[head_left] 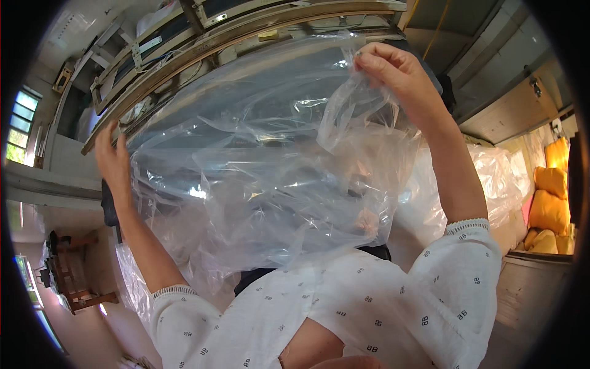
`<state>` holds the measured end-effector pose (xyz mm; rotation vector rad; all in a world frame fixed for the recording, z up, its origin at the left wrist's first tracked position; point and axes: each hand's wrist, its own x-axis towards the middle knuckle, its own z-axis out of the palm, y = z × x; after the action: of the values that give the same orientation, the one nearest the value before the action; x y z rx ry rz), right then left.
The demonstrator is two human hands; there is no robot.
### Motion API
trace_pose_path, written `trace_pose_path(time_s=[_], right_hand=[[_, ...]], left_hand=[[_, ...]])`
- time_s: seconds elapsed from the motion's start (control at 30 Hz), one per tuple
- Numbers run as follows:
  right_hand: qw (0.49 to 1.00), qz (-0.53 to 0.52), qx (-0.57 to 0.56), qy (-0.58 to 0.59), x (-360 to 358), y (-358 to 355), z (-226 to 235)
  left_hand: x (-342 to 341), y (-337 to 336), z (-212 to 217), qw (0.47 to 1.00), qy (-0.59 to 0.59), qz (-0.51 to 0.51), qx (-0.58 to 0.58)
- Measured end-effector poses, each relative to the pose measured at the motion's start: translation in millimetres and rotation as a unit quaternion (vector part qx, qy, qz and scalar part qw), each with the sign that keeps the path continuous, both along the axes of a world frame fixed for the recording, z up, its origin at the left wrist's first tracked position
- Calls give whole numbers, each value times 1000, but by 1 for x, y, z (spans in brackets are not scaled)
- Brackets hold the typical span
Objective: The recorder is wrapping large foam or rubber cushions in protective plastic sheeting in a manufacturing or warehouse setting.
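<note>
A large clear plastic bag [264,178] is held up in front of me and fills the middle of the view. My right hand [393,71] pinches its upper edge at the top right, fingers closed on the film. My left hand [112,163] grips the bag's left edge, fingers partly hidden behind the plastic. Both forearms rise from white patterned sleeves [393,307] at the bottom. Dark shapes show faintly through the bag.
Wooden beams and frames [203,43] run overhead behind the bag. More clear plastic [491,178] is piled at the right. Orange-yellow sacks [550,197] are stacked at the far right. A window [21,126] is at the left, wooden furniture [67,280] below it.
</note>
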<state>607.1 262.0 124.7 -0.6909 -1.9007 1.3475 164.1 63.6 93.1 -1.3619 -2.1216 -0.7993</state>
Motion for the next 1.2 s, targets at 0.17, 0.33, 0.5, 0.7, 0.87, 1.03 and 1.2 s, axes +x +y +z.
trace_pose_path(time_s=[0.17,0.33,0.5,0.7,0.87,1.03,1.2], right_hand=[[998,30,-27,41,22,-43,0],[983,79,-131,105,26,-72,-14],[966,88,-184,161,23,-98,-26],[989,62,-83,108,13,-116,-35],[964,117,-137,194,-2,-137,-38],[836,136,-473,243,-10,-96,-55],[778,-104,-450,426,26,-34,-105]], left_hand=[[209,80,64,912,-110,-395,20],[266,91,63,816,-162,-541,-124],[278,73,31,740,-402,-538,-35],[273,51,28,776,-332,-534,-51],[270,28,13,866,-173,-467,44],[277,-30,-40,838,-203,-496,107],[136,-136,-8,917,-227,-94,315]])
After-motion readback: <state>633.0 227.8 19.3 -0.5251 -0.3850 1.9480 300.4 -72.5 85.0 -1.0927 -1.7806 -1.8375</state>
